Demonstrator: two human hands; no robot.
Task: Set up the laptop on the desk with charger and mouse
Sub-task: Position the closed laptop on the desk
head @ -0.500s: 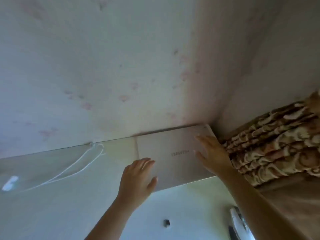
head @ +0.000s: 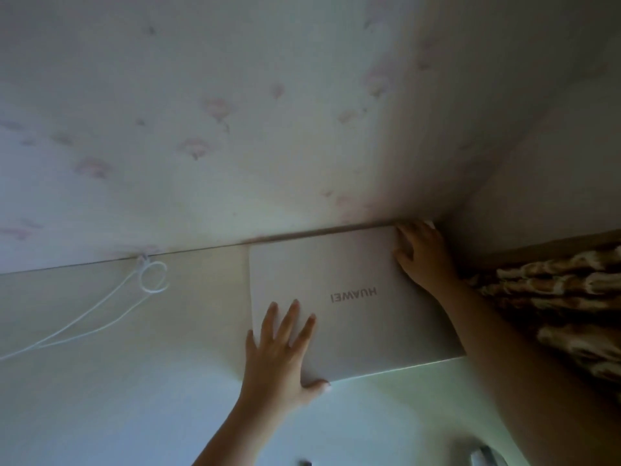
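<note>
— What does the desk [head: 188,391] carry?
— A pale top running to the wall. A closed silver laptop [head: 339,314] lies flat in its far right corner, back edge along the wall (the lid lettering reads upside down).
— Anything else on it?
— A white cable [head: 100,317] comes over the far edge left of the laptop, loops once, and trails toward the left edge.

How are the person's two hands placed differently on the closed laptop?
The left hand lies flat, fingers spread, on the laptop lid at its near left corner, thumb over the front edge; the right hand reaches to the far right corner by the wall, fingers bent. The left hand sits near the camera, the right far. Both touch the same closed lid.
</note>
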